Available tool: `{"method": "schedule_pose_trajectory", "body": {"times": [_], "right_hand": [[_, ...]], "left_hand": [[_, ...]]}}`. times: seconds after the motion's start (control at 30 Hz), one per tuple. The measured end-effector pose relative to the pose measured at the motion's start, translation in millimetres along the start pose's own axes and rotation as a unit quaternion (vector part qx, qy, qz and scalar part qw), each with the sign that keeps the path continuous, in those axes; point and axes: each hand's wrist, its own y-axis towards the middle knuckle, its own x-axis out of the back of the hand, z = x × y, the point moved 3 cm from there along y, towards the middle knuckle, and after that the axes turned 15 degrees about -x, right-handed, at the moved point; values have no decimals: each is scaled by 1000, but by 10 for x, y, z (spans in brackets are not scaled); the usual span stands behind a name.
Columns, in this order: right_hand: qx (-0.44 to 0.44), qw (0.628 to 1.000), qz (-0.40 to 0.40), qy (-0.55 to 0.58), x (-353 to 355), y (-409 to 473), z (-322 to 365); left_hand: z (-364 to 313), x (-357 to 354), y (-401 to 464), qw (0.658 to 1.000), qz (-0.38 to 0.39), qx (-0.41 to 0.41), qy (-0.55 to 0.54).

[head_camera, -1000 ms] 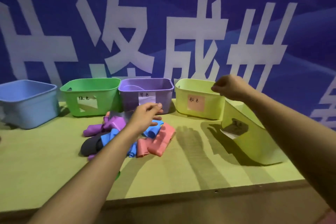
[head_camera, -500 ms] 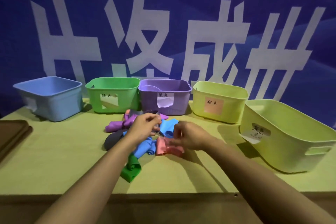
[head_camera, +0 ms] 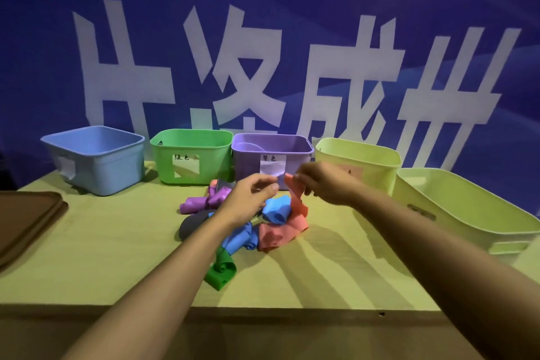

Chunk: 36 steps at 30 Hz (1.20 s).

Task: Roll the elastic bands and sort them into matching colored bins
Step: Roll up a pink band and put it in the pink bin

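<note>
Our right hand (head_camera: 324, 183) pinches the top end of a pink band (head_camera: 296, 199), which hangs down from our fingers to the pile below; half a second ago this hand was low on the pile, gripping the pink bands where they lay, so the band has just come up off the table. Our left hand (head_camera: 252, 197) hovers just beside it over the pile with thumb and fingers loosely curled and close together; we cannot tell whether it holds anything, and it has barely shifted from where it was a moment ago. We judge that the lift frees 1 pink band for rolling, and that the left hand is placed to take the loose end.

Beneath the hands the pile holds a blue band (head_camera: 276, 212), more pink bands (head_camera: 277, 235), purple bands (head_camera: 204, 203), a dark grey band (head_camera: 194, 222) and a half-rolled green band (head_camera: 222, 270) nearest us. Behind stand 5 bins on the table (head_camera: 87, 257): the blue bin (head_camera: 96, 161), the green bin (head_camera: 191, 155), the purple bin (head_camera: 271, 155), a pale yellow bin (head_camera: 371, 161) with a pink label, partly hidden by our right hand, and a larger pale yellow bin (head_camera: 473, 213) at the right. The pink-labelled bin looks like this band's destination, though rolling is not yet begun
</note>
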Motion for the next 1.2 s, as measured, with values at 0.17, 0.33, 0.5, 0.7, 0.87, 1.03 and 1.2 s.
{"method": "schedule_pose_trajectory", "body": {"times": [0.17, 0.33, 0.5, 0.7, 0.87, 1.03, 1.2], "right_hand": [[37, 999, -2, 36, 564, -15, 326], [73, 994, -23, 82, 941, -110, 567], [63, 958, -1, 279, 1060, -199, 664], [37, 929, 67, 361, 581, -188, 673], [16, 924, 93, 370, -46, -209, 550], [-21, 925, 150, 349, -579, -342, 350], [-43, 902, 295, 312, -792, -468, 185]], "left_hand": [[-538, -39, 268, 990, 11, -135, 35], [-1007, 117, 539, 983, -22, -173, 60], [-1382, 276, 631, 984, -35, -170, 37], [-1658, 406, 623, 982, -64, -174, 29], [-1679, 545, 606, 979, -127, -161, 8], [-1486, 628, 578, 980, -144, -133, 7], [-1130, 524, 561, 989, -117, -94, 16]]}}
